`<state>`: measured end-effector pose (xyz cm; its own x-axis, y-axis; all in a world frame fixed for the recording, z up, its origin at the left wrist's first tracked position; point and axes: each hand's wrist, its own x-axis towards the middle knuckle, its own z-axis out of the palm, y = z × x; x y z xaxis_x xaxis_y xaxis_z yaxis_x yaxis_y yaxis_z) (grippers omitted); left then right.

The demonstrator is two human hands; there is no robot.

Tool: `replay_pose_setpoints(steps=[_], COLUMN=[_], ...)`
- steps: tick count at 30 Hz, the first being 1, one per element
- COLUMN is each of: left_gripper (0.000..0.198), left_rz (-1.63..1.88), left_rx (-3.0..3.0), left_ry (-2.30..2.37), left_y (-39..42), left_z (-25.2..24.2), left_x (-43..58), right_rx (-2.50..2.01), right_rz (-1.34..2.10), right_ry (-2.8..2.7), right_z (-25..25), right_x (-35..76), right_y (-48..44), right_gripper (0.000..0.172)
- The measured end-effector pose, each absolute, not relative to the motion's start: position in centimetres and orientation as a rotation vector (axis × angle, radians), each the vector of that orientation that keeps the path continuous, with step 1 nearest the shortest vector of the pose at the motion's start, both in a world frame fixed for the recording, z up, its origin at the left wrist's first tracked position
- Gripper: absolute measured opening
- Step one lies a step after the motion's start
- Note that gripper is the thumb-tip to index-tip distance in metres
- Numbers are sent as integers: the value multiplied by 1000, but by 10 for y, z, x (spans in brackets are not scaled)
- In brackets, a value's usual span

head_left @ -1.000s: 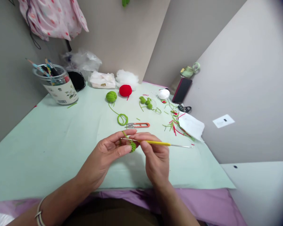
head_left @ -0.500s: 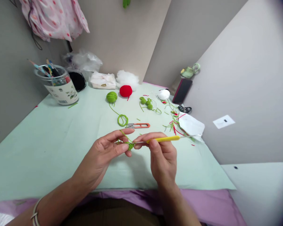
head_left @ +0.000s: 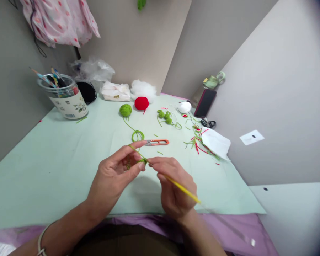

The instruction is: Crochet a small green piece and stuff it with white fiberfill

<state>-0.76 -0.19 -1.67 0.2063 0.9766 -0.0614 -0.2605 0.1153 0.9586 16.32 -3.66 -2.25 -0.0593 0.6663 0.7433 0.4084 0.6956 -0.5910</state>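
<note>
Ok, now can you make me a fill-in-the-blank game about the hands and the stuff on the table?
1. The right hand holds a hook with a ____ handle.
2. The left hand pinches a small piece made of ____ yarn.
3. The scissors have handles coloured ____.
4. In the picture, the red ball sits to the ____ of the green ball.

Missing words: yellow, green, orange, right.

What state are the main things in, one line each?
Green crochet piece, pinched in left hand, partly hidden
Yellow hook, in right hand, tilted, far end blurred
Green yarn ball, wound, strand trailing
Red yarn ball, wound
Thread snips, lying flat, blades partly hidden
Jar, upright, open, holding pencils
Phone, propped up, screen dark
</note>
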Motion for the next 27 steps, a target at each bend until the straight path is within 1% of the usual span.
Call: replay_pose_setpoints(steps=[2,5,6,10,16,19,22,27], left_gripper=[37,26,27,39,34,30,29,32], left_rz=[1156,1190,1187,1140,1139,1112,1097,1101], left_rx=[1062,1129,1139,1138,1159,1113,1094,1127], left_ry=[945,972,976,977,998,987,954,960], left_y=[-3,-4,-4,-3,-2,-1,-1,-2], left_z=[-16,-16,-17,-19,-18,-17,-16,-16], left_x=[-7,-9,-9,-11,-13,-13,-13,-12], right_rx=[-886,-882,-872,-830,-855,-869,-861,-866], right_rz=[178,253,305,406,406,473,536,502], right_ry=[-1749,-1707,-1660,-1535,-1533,-1462,-1406,-1445], right_z=[-25,-24,-24,-22,-23,-23,-21,-20], right_x=[163,164,165,166,165,164,163,162], right_y=[-38,-37,-36,-33,-35,-35,-34,-33], right_gripper=[36,34,34,32,28,26,26,26])
